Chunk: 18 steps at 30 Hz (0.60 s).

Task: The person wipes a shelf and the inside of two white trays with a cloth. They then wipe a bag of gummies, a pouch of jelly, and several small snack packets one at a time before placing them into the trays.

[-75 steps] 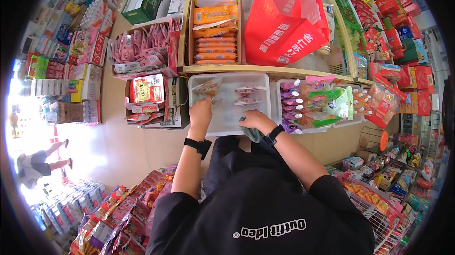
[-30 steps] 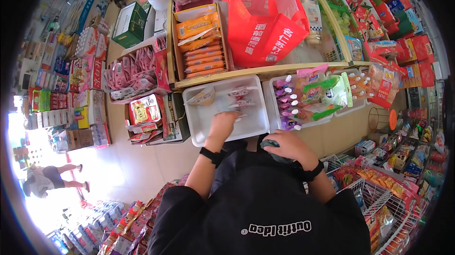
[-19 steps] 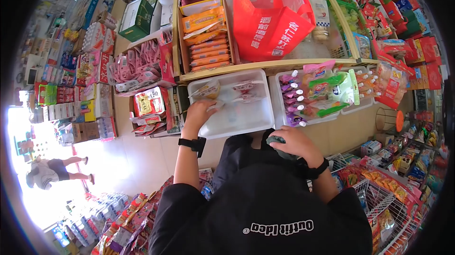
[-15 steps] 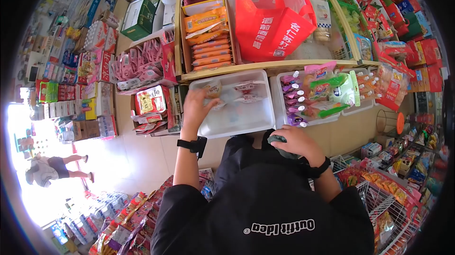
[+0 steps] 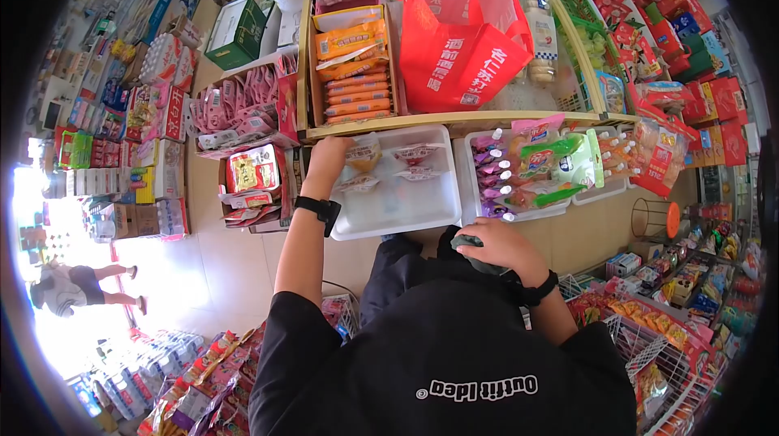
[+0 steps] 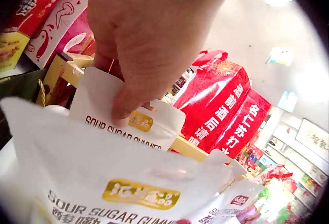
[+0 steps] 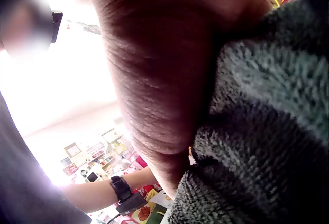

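Observation:
At the back left corner of a white plastic tray point(image 5: 398, 217), my left hand point(image 5: 329, 162) reaches down. The left wrist view shows its thumb and fingers pinching the top of a white sour sugar gummies bag point(image 6: 95, 98). A second gummies bag point(image 6: 128, 175) stands nearer that camera and covers the lower part of the pinched one. Inside the tray, gummies bags point(image 5: 365, 152) stand on the left and more packets point(image 5: 418, 156) on the right. My right hand point(image 5: 510, 245) grips a grey-green fluffy cloth point(image 7: 267, 121) near my waist, right of the tray's front edge.
Right of the tray, another bin point(image 5: 535, 213) holds pouches with white caps. A wooden-edged display point(image 5: 454, 120) behind carries orange packets point(image 5: 357, 79) and a red bag point(image 5: 462, 38). Boxes of pink packets point(image 5: 239, 107) stand left. A wire basket point(image 5: 649, 363) is behind me at right.
My left hand has moved from the tray's middle to its back left corner, leaving bags standing on the left side. The right hand with the cloth has drawn back from the tray's front edge.

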{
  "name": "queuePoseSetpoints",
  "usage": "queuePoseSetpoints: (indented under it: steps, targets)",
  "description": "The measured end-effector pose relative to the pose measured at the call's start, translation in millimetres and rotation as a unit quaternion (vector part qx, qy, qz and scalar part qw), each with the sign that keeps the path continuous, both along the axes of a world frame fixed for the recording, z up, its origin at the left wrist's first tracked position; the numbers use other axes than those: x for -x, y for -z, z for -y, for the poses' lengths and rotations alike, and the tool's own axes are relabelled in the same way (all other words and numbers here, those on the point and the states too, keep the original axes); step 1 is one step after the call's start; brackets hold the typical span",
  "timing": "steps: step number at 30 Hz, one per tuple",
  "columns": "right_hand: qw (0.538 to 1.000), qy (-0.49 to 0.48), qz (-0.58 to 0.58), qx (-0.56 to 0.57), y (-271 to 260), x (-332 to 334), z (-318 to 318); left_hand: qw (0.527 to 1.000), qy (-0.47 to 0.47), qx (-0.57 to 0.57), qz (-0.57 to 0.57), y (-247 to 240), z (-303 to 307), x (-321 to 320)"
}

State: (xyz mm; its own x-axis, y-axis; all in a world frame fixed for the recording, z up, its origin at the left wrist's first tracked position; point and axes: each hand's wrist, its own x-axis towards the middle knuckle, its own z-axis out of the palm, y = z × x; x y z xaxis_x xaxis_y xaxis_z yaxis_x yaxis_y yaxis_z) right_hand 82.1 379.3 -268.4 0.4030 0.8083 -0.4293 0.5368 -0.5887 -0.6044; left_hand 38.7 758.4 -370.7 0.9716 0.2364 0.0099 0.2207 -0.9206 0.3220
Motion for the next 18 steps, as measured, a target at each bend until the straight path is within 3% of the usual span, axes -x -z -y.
queuePoseSetpoints:
  steps: [5, 7, 11, 15, 18]
  targets:
    - [1.0, 0.008, 0.003, -0.013, 2.2, 6.5, 0.0, 0.999, -0.014, 0.037, -0.006, -11.3, 10.9, 6.7]
    - [1.0, 0.012, -0.001, -0.023, 2.1, 7.0, -0.5, 0.986, -0.028, 0.031, 0.159, -22.7, 19.6, 12.5]
    - [0.999, 0.031, -0.006, -0.014, 8.9, 3.8, 4.5, 0.976, -0.041, 0.011, 0.214, -40.8, 31.1, 36.8]
    - [0.999, 0.041, 0.011, -0.034, 10.9, 1.8, 4.6, 0.982, 0.054, 0.045, 0.175, -28.3, 43.9, 64.3]
    - [0.999, 0.033, 0.008, -0.021, 0.7, -1.4, -4.3, 0.998, 0.025, 0.056, -0.015, -0.6, 47.3, 71.5]
